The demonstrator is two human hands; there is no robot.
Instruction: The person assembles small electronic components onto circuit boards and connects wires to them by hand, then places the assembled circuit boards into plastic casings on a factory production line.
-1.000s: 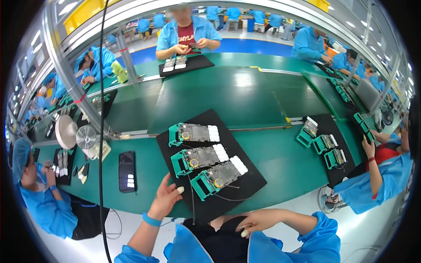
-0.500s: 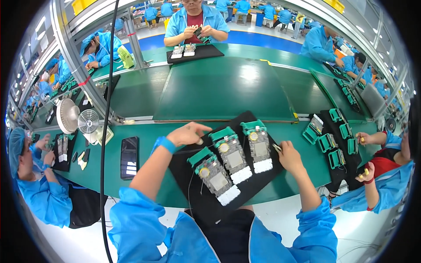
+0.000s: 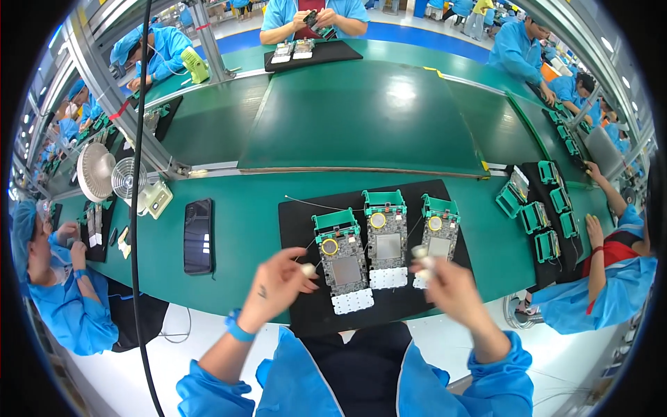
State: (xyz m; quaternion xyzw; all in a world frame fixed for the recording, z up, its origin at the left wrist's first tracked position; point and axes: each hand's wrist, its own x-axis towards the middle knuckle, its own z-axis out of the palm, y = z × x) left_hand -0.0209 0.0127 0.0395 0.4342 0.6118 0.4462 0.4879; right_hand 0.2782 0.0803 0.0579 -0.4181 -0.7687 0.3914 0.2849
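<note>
Three grey circuit boards with green plastic frames lie in a row on a black mat: the left board [image 3: 344,271], the middle board [image 3: 388,247] and the right board [image 3: 439,243]. Each carries a yellow-ringed round part, a silver square and a white panel at its near end. Beside the left board, my left hand [image 3: 278,286] hovers with bent fingers apart and a pale finger cot on one tip. Thin wires run near it. My right hand [image 3: 455,292], smeared by motion, reaches over the near end of the right board; pale finger cots cover its tips.
A black phone [image 3: 199,236] lies left of the mat [image 3: 410,306], with white fans [image 3: 128,174] beyond it. Green-framed boards [image 3: 535,217] sit on another mat at right. A black cable [image 3: 141,208] hangs at left. Co-workers sit on both sides and opposite.
The mat and its boards have turned from slanted to nearly straight and sit farther right. My left hand has come nearer to me; my right hand has moved from the mat's right edge over the right board.
</note>
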